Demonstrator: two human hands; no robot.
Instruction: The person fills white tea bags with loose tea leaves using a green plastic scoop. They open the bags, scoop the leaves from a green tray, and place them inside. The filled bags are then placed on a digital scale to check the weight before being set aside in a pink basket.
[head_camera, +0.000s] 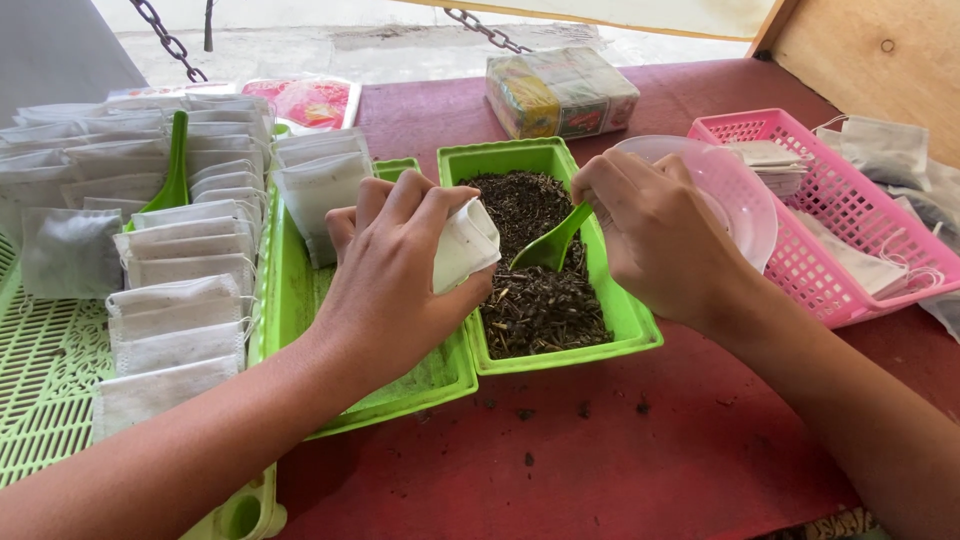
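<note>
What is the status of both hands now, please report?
Left hand holds white bag over tea tray. Right hand holds green scoop, tip in tea. Nothing in the way.

Open red tabletop (620, 450) lies in front of the green tray of loose tea (632, 322). Pink basket (800, 270) blocks the right; stacked white sachets (180, 270) crowd the left.

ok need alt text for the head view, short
A person's left hand holds a small white filter bag over a green tray of dried tea leaves, while the right hand dips a green scoop into them. Filled bags line a tray at left; a pink basket sits right.
</note>
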